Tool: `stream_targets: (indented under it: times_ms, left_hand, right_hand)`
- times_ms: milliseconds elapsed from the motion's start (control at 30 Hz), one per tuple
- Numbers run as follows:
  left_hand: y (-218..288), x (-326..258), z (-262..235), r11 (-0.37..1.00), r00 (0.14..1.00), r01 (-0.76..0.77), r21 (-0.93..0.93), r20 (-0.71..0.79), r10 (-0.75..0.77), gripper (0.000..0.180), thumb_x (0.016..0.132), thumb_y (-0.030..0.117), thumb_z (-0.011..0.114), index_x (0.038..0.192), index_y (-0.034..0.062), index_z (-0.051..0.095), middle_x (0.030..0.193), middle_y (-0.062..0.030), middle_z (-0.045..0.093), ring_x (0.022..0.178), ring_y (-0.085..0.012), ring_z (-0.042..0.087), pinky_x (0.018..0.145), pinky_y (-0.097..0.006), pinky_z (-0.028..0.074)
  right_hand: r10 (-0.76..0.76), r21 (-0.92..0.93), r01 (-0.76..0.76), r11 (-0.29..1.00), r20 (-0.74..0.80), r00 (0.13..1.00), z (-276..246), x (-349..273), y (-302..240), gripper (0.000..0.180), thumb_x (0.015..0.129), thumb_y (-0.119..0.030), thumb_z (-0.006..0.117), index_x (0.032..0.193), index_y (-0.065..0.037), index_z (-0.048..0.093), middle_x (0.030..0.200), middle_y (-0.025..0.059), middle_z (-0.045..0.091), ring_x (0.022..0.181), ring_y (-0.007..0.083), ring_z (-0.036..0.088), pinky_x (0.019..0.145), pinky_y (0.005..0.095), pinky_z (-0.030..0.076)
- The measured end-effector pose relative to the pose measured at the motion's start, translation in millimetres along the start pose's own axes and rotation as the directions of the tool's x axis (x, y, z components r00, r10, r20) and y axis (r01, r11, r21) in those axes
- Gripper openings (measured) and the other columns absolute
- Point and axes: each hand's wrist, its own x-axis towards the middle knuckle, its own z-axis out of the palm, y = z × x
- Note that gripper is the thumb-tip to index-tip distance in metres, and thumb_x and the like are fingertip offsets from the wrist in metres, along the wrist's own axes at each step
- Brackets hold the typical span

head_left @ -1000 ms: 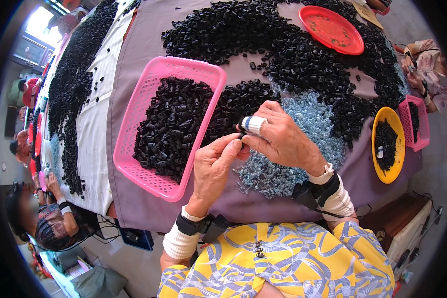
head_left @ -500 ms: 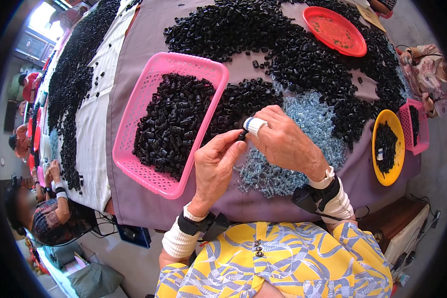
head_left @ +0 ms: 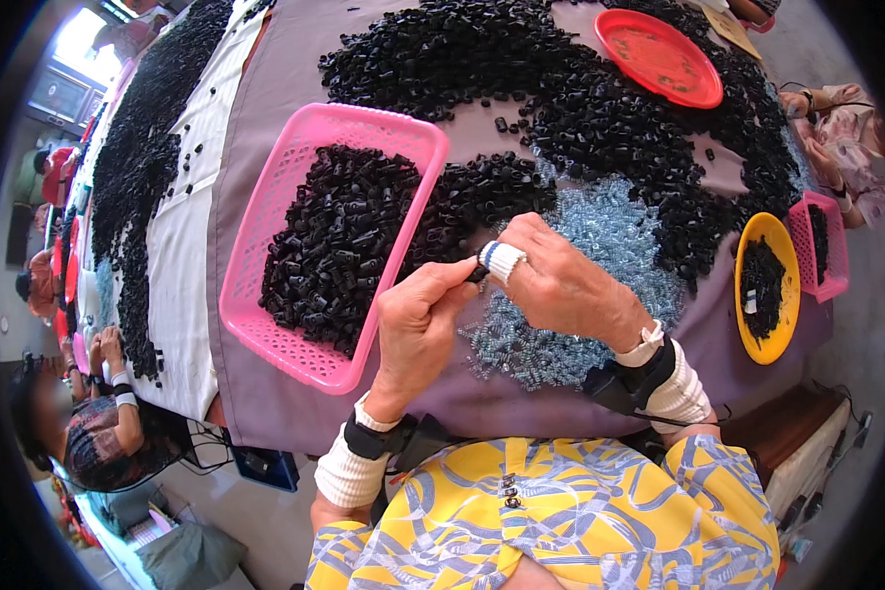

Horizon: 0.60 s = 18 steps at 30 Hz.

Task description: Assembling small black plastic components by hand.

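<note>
My left hand (head_left: 418, 329) and my right hand (head_left: 560, 285) meet above the table's near edge, fingertips pinched together on one small black plastic part (head_left: 476, 274). A white tape wrap covers my right forefinger. Just left of the hands stands a pink basket (head_left: 265, 236) heaped with small black parts. Under and right of my hands lies a pile of small pale blue springs (head_left: 600, 236). Behind them spreads a big heap of loose black parts (head_left: 580, 108) on the mauve tablecloth.
A red plate (head_left: 659, 54) lies at the far right, a yellow plate (head_left: 765, 285) and a small pink basket (head_left: 818, 246) with black parts at the right edge. Other people sit at the left (head_left: 88, 423) and far right (head_left: 846, 138). More black parts cover the white cloth on the left.
My hands stay pinched together on the small part, with only slight shifts of the fingers.
</note>
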Motion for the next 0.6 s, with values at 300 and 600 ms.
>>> stream_targets:
  times_ms: [300,600]
  left_hand:
    - [-0.2,-3.1,6.0,0.961,0.984,0.144,-0.236,-0.066,-0.163,0.022,0.086,-0.008,0.058,0.108,-0.0056,0.063,0.095,-0.0078,0.067,0.086,-0.0124,0.065,0.08,-0.024,0.053]
    - [0.3,-1.4,1.7,0.98,0.991,0.118,-0.162,-0.049,-0.128,0.019,0.085,-0.007,0.06,0.103,-0.0039,0.067,0.092,-0.0066,0.068,0.084,-0.0122,0.065,0.079,-0.023,0.053]
  right_hand:
    - [0.008,-0.019,-0.008,1.0,-0.035,0.999,5.5,0.9,-2.7,0.008,0.072,-0.004,0.058,0.078,0.0,0.054,0.08,0.0125,0.053,0.08,0.0286,0.053,0.077,0.0383,0.044]
    - [-0.069,-0.052,0.068,0.996,-0.026,0.997,5.8,0.4,0.9,0.009,0.072,-0.006,0.059,0.077,0.001,0.054,0.081,0.013,0.053,0.081,0.0279,0.053,0.077,0.039,0.044]
